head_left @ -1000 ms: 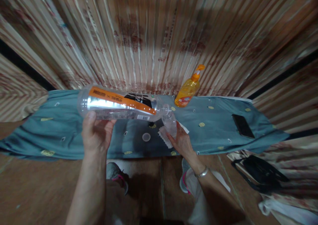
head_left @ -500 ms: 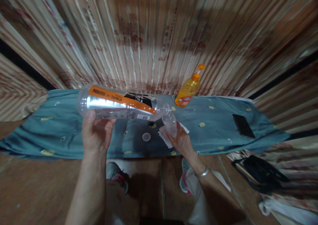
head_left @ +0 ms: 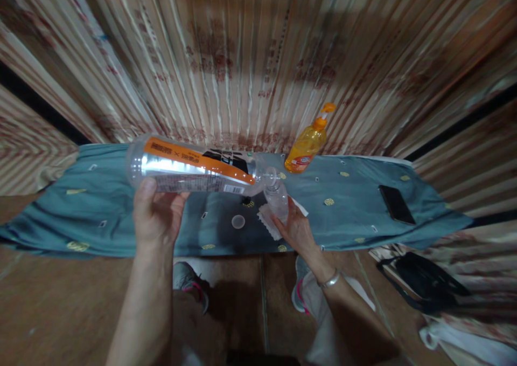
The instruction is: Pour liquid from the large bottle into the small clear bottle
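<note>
While the left hand (head_left: 155,215) grips the large clear bottle (head_left: 194,167) near its base, tipped almost level across centre frame, its open mouth meets the small clear bottle (head_left: 278,200). Right hand (head_left: 297,228) closed around the small bottle, held upright just above the teal cloth (head_left: 343,204). Step in hand, by judgement: pouring from large into small. Next move likely calls for steady tilt and mouths kept aligned. Loose cap (head_left: 238,221) lies on the cloth at centre; orange pump bottle (head_left: 307,142) upper right; dark phone (head_left: 396,204) far right.
</note>
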`<state>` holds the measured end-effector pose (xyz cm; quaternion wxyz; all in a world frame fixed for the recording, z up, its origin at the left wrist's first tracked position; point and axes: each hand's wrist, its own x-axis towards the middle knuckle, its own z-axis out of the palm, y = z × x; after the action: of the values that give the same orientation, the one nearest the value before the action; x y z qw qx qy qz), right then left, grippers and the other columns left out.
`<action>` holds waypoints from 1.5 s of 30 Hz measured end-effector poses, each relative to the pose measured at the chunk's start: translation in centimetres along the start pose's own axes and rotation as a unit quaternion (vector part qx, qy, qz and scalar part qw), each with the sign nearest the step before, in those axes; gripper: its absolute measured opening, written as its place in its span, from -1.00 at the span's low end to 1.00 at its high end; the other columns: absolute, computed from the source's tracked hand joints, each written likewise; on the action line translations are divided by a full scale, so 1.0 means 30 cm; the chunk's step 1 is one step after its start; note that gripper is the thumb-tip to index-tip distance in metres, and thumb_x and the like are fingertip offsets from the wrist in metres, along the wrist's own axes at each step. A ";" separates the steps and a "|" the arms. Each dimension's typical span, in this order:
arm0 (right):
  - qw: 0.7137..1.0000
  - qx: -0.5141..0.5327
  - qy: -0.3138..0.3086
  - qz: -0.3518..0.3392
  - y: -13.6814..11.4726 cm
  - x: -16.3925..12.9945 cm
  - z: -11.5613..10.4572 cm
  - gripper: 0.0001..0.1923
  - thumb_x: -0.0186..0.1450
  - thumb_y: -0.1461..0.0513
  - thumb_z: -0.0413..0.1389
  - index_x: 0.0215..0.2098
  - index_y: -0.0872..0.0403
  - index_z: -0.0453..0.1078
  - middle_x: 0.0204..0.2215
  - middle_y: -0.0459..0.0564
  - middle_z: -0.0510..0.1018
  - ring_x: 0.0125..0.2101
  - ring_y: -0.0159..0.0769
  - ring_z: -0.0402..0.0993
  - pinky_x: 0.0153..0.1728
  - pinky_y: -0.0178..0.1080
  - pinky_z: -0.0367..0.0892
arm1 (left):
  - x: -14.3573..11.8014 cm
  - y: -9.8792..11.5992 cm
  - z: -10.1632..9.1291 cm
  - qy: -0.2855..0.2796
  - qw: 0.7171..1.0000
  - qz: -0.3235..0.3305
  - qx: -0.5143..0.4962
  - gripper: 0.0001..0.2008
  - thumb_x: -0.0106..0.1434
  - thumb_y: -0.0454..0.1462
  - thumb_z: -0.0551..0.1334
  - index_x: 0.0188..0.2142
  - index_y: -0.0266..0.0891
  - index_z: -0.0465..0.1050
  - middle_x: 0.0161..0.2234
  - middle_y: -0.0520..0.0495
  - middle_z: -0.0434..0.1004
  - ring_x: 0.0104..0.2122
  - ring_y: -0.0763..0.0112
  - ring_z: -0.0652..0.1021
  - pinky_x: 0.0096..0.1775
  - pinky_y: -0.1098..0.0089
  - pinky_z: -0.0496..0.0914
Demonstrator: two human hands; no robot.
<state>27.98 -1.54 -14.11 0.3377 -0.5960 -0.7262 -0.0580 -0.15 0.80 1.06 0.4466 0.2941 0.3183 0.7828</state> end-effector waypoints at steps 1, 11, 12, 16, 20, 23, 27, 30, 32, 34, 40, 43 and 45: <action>1.000 -0.001 0.001 -0.001 0.000 0.000 0.000 -0.20 0.44 -0.17 -0.09 0.33 0.32 0.11 0.02 0.44 0.58 0.01 0.07 0.60 -0.07 0.05 0.58 | 0.001 -0.001 -0.001 0.001 1.000 -0.001 -0.002 -0.56 -0.23 -0.01 0.57 -0.36 -0.13 0.64 -0.40 0.00 0.67 -0.28 0.28 0.63 -0.11 0.25 0.61; 1.000 -0.007 -0.006 0.010 0.001 -0.001 0.002 -0.21 0.44 -0.15 -0.05 0.34 0.31 0.09 0.00 0.43 0.59 -0.03 0.10 0.61 -0.12 0.08 0.59 | 0.003 -0.004 -0.002 -0.013 1.000 0.007 0.000 -0.56 -0.22 0.00 0.56 -0.40 -0.19 0.63 -0.33 -0.07 0.70 -0.27 0.22 0.64 -0.08 0.20 0.61; 1.000 -0.007 -0.008 0.011 0.000 -0.001 0.001 -0.21 0.44 -0.15 -0.06 0.34 0.32 0.09 0.00 0.44 0.59 -0.03 0.11 0.61 -0.12 0.09 0.59 | 0.003 -0.004 -0.002 -0.012 1.000 0.007 -0.001 -0.57 -0.22 0.00 0.56 -0.40 -0.19 0.63 -0.33 -0.08 0.70 -0.26 0.22 0.64 -0.07 0.19 0.61; 1.000 -0.011 -0.012 0.014 0.001 -0.001 0.000 -0.20 0.44 -0.16 -0.08 0.31 0.34 0.12 -0.02 0.46 0.59 -0.05 0.11 0.62 -0.14 0.08 0.59 | 0.002 -0.005 -0.003 -0.006 1.000 0.003 0.003 -0.59 -0.21 -0.01 0.56 -0.41 -0.18 0.63 -0.33 -0.06 0.70 -0.26 0.23 0.64 -0.06 0.19 0.61; 1.000 -0.010 -0.014 0.018 0.005 -0.003 0.004 -0.20 0.43 -0.16 -0.06 0.33 0.33 0.12 -0.01 0.46 0.59 -0.04 0.11 0.61 -0.13 0.08 0.59 | 0.002 -0.004 -0.006 -0.005 1.000 0.001 0.008 -0.60 -0.21 -0.01 0.56 -0.42 -0.16 0.63 -0.33 -0.04 0.70 -0.25 0.23 0.64 -0.08 0.19 0.61; 1.000 -0.011 -0.008 0.017 0.006 -0.005 0.009 -0.19 0.43 -0.16 -0.07 0.33 0.32 0.11 -0.01 0.45 0.59 -0.04 0.11 0.61 -0.13 0.07 0.58 | 0.002 -0.002 -0.006 -0.009 1.000 0.002 0.011 -0.57 -0.22 0.00 0.56 -0.40 -0.17 0.64 -0.32 -0.05 0.70 -0.24 0.21 0.64 -0.08 0.19 0.61; 1.000 -0.016 -0.001 0.010 0.005 -0.005 0.009 -0.18 0.44 -0.18 -0.12 0.32 0.34 0.13 -0.01 0.46 0.59 -0.05 0.09 0.62 -0.13 0.05 0.59 | -0.001 -0.001 -0.002 -0.009 1.000 0.000 0.005 -0.56 -0.21 -0.01 0.56 -0.34 -0.14 0.65 -0.32 -0.03 0.70 -0.23 0.19 0.64 -0.07 0.17 0.60; 1.000 -0.019 -0.005 0.012 0.003 -0.004 0.006 -0.17 0.44 -0.19 -0.12 0.31 0.35 0.14 -0.03 0.46 0.60 -0.06 0.09 0.62 -0.14 0.05 0.59 | -0.002 -0.003 -0.003 -0.014 1.000 0.005 0.001 -0.54 -0.18 -0.02 0.55 -0.27 -0.11 0.65 -0.32 -0.02 0.70 -0.20 0.18 0.64 -0.05 0.15 0.59; 1.000 -0.020 -0.006 0.012 0.001 -0.003 0.005 -0.18 0.44 -0.19 -0.12 0.30 0.35 0.14 -0.03 0.46 0.60 -0.06 0.10 0.62 -0.15 0.06 0.59 | 0.000 -0.004 -0.008 -0.017 1.000 0.004 0.001 -0.53 -0.17 -0.03 0.55 -0.25 -0.12 0.65 -0.30 -0.03 0.70 -0.18 0.16 0.64 -0.04 0.13 0.59; 1.000 -0.020 -0.001 0.008 0.000 -0.003 0.005 -0.18 0.44 -0.19 -0.11 0.31 0.35 0.13 -0.04 0.46 0.60 -0.06 0.09 0.62 -0.15 0.06 0.60 | 0.001 -0.005 -0.012 -0.019 1.000 0.002 0.003 -0.54 -0.16 -0.02 0.54 -0.25 -0.14 0.64 -0.28 -0.05 0.70 -0.17 0.15 0.64 -0.04 0.11 0.59; 1.000 -0.014 -0.002 0.000 0.000 -0.001 0.001 -0.19 0.45 -0.17 -0.11 0.34 0.32 0.08 -0.02 0.44 0.59 -0.04 0.09 0.61 -0.14 0.07 0.60 | -0.002 -0.002 -0.005 -0.028 1.000 0.008 0.001 -0.59 -0.12 -0.04 0.52 -0.26 -0.10 0.64 -0.28 -0.05 0.70 -0.20 0.15 0.65 -0.07 0.10 0.61; 1.000 -0.011 -0.006 0.003 0.000 -0.002 0.001 -0.18 0.44 -0.18 -0.10 0.35 0.32 0.08 -0.01 0.45 0.59 -0.03 0.10 0.61 -0.13 0.07 0.59 | -0.003 -0.002 -0.002 -0.022 1.000 0.014 0.008 -0.56 -0.12 -0.03 0.52 -0.22 -0.10 0.65 -0.29 -0.07 0.70 -0.18 0.12 0.65 -0.06 0.08 0.60; 1.000 -0.010 -0.001 0.004 0.001 -0.003 0.002 -0.18 0.44 -0.17 -0.10 0.34 0.33 0.09 -0.01 0.45 0.59 -0.04 0.10 0.61 -0.13 0.07 0.59 | -0.003 -0.003 -0.003 -0.022 1.000 0.012 0.014 -0.54 -0.12 -0.01 0.52 -0.22 -0.12 0.65 -0.28 -0.09 0.70 -0.15 0.10 0.64 -0.04 0.08 0.58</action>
<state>27.97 -1.57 -14.22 0.3313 -0.6023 -0.7235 -0.0638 -0.12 0.74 0.91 0.4396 0.3217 0.3158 0.7769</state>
